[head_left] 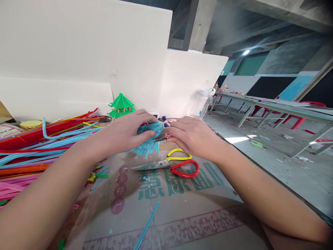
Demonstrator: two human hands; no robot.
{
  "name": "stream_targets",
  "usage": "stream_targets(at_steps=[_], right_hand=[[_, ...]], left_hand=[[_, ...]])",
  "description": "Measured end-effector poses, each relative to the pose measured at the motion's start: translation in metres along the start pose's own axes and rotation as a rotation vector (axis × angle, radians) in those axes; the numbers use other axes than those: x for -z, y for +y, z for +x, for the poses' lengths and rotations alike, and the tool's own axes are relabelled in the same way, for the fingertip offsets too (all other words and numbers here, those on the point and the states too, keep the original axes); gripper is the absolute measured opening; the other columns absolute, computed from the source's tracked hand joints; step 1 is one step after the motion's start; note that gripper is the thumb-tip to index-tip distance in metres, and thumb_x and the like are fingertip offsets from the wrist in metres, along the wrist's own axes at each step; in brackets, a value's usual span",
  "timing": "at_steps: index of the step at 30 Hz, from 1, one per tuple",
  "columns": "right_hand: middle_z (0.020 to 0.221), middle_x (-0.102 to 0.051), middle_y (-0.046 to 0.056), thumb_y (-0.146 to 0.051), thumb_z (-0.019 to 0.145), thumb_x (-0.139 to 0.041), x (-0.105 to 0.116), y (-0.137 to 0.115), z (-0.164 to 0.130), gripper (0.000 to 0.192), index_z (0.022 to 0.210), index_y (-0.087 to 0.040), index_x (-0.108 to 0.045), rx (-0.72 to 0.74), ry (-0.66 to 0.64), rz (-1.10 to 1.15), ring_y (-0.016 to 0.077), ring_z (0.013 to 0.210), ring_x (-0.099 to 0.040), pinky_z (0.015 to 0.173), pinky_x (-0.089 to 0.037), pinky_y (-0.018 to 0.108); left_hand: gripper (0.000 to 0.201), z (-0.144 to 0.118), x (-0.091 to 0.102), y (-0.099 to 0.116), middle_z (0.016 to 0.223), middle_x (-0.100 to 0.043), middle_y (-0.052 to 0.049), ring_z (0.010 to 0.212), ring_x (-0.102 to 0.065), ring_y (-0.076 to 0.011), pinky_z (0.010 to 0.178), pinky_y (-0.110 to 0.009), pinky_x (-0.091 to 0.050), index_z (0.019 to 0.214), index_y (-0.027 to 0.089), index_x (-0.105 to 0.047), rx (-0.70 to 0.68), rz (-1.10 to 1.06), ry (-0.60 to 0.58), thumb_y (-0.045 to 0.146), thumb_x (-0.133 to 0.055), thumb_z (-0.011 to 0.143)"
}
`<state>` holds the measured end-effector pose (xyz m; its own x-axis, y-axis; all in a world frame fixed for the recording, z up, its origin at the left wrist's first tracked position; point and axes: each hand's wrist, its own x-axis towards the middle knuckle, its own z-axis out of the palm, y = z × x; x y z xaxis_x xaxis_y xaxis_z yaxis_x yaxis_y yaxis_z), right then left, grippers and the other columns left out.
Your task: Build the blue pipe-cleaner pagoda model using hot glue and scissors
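Observation:
My left hand (124, 133) grips a light-blue bundle of cut straws (148, 143) shaped like a small tiered roof, held just above the table. My right hand (191, 134) is closed on a dark thin metal tool (160, 137) whose tip pokes into the bundle's right side. Scissors with one yellow and one red handle (174, 165) lie on the cardboard sheet (182, 211) just below both hands. A finished green straw pagoda (121, 105) stands behind my left hand, against the white board.
A heap of long red, blue, pink and orange straws (31, 149) covers the table's left. A single blue straw (147, 225) and small cut bits lie on the cardboard. A clear plastic bottle (202, 103) stands at the back. Long tables and red stools (275, 111) stand on the right.

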<state>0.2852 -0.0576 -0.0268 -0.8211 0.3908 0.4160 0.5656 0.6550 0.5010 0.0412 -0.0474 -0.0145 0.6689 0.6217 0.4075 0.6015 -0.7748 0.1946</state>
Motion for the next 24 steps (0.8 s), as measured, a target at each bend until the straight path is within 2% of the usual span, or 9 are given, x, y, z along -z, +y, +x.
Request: stream_targets(at_steps=[6,9,24], right_hand=[[0.096,-0.07,0.01,-0.039,0.101,-0.042,0.003,-0.002,-0.001,0.034,0.106,-0.013,-0.065,-0.001,0.134,0.09,0.0211,0.084,-0.061,0.073,-0.042,0.034],[0.097,-0.071,0.01,-0.04,0.1,-0.044,0.007,-0.004,-0.001,0.033,0.107,-0.014,-0.064,-0.016,0.159,0.16,0.0209,0.087,-0.063,0.075,-0.043,0.033],[0.093,-0.069,0.009,-0.041,0.101,-0.041,0.012,-0.004,0.0,0.035,0.103,-0.015,-0.065,-0.023,0.085,0.155,0.021,0.084,-0.061,0.073,-0.041,0.033]], left_hand=[[0.044,-0.001,0.007,0.001,0.12,-0.063,-0.006,0.107,-0.058,-0.0252,0.093,-0.039,-0.046,0.123,0.024,-0.06,0.1,-0.069,0.057,0.048,-0.046,0.09],[0.042,-0.002,0.009,0.004,0.12,-0.065,-0.004,0.104,-0.059,-0.0245,0.09,-0.038,-0.047,0.121,0.025,-0.063,0.132,-0.107,0.06,0.048,-0.047,0.089],[0.043,-0.002,0.007,0.007,0.125,-0.064,-0.004,0.111,-0.057,-0.0251,0.096,-0.038,-0.046,0.123,0.026,-0.062,0.105,-0.093,0.041,0.048,-0.046,0.09]])
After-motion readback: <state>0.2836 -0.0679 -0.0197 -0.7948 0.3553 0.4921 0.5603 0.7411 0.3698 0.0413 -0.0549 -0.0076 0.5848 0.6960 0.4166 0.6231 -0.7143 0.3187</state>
